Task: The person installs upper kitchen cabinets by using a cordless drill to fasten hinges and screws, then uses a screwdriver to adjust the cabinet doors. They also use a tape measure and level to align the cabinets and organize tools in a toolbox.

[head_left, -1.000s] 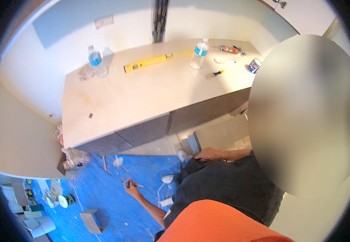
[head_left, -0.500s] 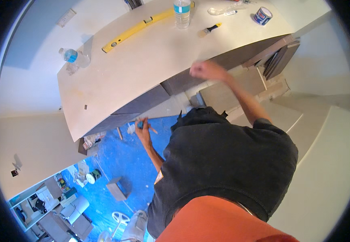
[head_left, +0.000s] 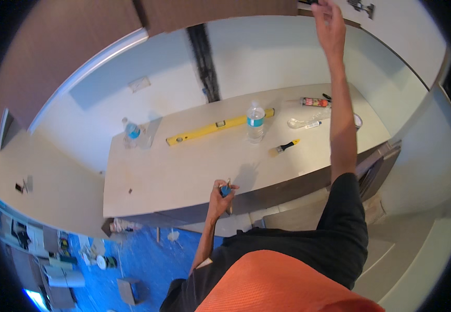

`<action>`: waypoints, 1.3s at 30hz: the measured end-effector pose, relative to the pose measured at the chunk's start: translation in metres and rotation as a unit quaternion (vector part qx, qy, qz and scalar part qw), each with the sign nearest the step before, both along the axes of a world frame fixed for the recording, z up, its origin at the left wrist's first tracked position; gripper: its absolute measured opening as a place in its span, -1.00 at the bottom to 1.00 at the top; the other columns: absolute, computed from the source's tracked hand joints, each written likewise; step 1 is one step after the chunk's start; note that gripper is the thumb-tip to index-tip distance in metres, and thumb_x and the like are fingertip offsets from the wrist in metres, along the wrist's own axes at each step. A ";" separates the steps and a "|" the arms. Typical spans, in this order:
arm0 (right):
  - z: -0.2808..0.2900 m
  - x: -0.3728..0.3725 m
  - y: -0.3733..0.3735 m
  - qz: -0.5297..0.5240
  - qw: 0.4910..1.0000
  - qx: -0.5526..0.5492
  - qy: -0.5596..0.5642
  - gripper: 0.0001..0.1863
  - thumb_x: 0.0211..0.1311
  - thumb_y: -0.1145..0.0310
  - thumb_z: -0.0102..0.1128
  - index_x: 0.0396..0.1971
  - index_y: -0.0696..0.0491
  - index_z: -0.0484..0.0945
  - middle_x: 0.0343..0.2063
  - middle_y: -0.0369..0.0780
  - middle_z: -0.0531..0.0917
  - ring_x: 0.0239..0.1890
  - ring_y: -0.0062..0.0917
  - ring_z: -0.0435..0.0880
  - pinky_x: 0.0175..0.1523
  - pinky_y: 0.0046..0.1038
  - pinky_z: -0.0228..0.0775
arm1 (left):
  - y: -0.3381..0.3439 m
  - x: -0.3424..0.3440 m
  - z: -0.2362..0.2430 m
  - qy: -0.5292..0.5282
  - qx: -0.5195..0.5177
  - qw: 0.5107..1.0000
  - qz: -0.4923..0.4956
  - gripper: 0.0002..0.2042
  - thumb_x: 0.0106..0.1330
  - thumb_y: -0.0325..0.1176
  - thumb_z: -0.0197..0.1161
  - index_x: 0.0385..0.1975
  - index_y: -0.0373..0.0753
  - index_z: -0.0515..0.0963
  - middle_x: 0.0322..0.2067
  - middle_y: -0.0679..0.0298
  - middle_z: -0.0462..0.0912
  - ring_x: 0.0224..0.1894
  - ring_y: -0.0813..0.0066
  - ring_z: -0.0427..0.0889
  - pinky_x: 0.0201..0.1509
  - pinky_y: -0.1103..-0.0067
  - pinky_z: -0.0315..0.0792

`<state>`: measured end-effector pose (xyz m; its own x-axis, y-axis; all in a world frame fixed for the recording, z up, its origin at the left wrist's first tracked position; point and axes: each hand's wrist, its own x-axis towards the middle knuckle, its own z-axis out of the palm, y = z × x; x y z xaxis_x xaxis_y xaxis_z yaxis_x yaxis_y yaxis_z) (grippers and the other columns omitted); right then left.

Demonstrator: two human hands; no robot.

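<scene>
Your L hand [head_left: 219,199], lower ctr, grips a small blue item [head_left: 225,191]; R hand [head_left: 330,23], upper R, can't make out its grip. Bottle [head_left: 255,131], ctr, w/ blue label; tube [head_left: 315,102], R of ctr, red label.

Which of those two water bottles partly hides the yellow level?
The right bottle; it overlaps the yellow level, while the left bottle stands beyond its left end.

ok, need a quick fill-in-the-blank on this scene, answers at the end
The blue object is in the person's ____ hand.
The spirit level on the counter is coloured ____.
On that counter there are ____ plastic bottles.
The sheet covering the floor is coloured ____.

Missing words: left; yellow; two; blue.
</scene>
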<state>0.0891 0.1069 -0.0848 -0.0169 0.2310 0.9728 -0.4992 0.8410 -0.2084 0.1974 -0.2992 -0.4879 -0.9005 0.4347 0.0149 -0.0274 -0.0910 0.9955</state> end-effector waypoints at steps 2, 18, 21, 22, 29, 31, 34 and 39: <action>0.033 -0.017 -0.008 0.083 0.992 -0.025 -0.090 -0.40 0.38 0.08 0.18 0.21 0.24 0.41 -0.01 0.01 0.64 0.01 -0.36 0.64 0.02 -0.37 0.50 | 0.006 0.008 0.005 0.024 0.022 0.999 0.008 -0.66 0.27 -0.60 0.22 -0.14 -0.15 0.19 -0.19 0.16 0.71 -0.36 0.63 0.54 -0.26 0.66 0.46; 0.062 -0.035 -0.013 0.068 0.976 -0.106 -0.176 -0.22 0.14 0.11 0.43 0.18 0.36 0.36 -0.02 0.05 0.61 0.00 -0.27 0.63 0.06 -0.35 0.50 | -0.065 0.080 -0.031 -0.023 0.031 0.994 0.102 -0.82 0.32 -0.54 0.23 -0.16 -0.22 0.41 -0.21 0.20 0.72 -0.33 0.63 0.56 -0.26 0.63 0.48; 0.060 -0.017 -0.022 0.050 0.984 -0.100 -0.142 -0.26 0.11 0.13 0.46 0.13 0.34 0.38 -0.02 0.04 0.59 -0.01 -0.30 0.62 0.04 -0.34 0.49 | -0.068 0.086 -0.027 -0.027 0.032 0.992 0.121 -0.85 0.34 -0.51 0.24 -0.18 -0.22 0.42 -0.22 0.20 0.71 -0.32 0.61 0.58 -0.25 0.61 0.49; 0.059 -0.009 -0.027 0.056 0.984 -0.101 -0.134 -0.28 0.10 0.14 0.47 0.10 0.34 0.40 -0.03 0.03 0.59 -0.01 -0.32 0.61 0.03 -0.34 0.49 | -0.068 0.087 -0.025 -0.027 0.029 0.991 0.125 -0.85 0.35 -0.50 0.24 -0.17 -0.22 0.42 -0.22 0.20 0.70 -0.31 0.59 0.60 -0.24 0.59 0.51; 0.054 0.025 -0.096 0.064 0.998 -0.007 -0.023 -0.54 0.09 0.28 0.44 -0.17 0.19 0.39 -0.38 -0.17 0.51 -0.33 -0.46 0.52 -0.20 -0.34 0.44 | -0.050 0.077 -0.009 -0.071 0.036 0.988 0.131 -0.87 0.38 -0.48 0.23 -0.17 -0.23 0.43 -0.23 0.17 0.69 -0.31 0.52 0.65 -0.16 0.55 0.58; 0.055 0.024 -0.118 0.064 0.998 0.006 0.000 -0.59 0.10 0.31 0.42 -0.21 0.16 0.37 -0.43 -0.21 0.48 -0.39 -0.48 0.48 -0.26 -0.34 0.41 | -0.046 0.072 -0.004 -0.062 0.061 0.989 0.122 -0.86 0.38 -0.46 0.24 -0.16 -0.24 0.43 -0.23 0.17 0.69 -0.30 0.50 0.66 -0.15 0.54 0.59; 0.054 0.027 -0.141 0.079 0.997 -0.013 0.015 -0.62 0.11 0.33 0.38 -0.24 0.14 0.35 -0.44 -0.20 0.47 -0.41 -0.48 0.47 -0.29 -0.34 0.38 | -0.045 0.069 0.001 -0.043 0.072 0.990 0.118 -0.85 0.38 -0.46 0.24 -0.15 -0.25 0.43 -0.24 0.16 0.69 -0.31 0.47 0.68 -0.16 0.54 0.60; 0.049 0.034 -0.165 0.052 0.998 0.019 -0.009 -0.64 0.26 0.26 0.30 -0.14 0.16 0.39 -0.36 -0.21 0.48 -0.38 -0.47 0.47 -0.28 -0.38 0.40 | -0.044 0.070 0.005 -0.059 0.035 0.990 0.126 -0.85 0.38 -0.46 0.21 -0.14 -0.28 0.43 -0.23 0.14 0.69 -0.29 0.47 0.68 -0.19 0.56 0.58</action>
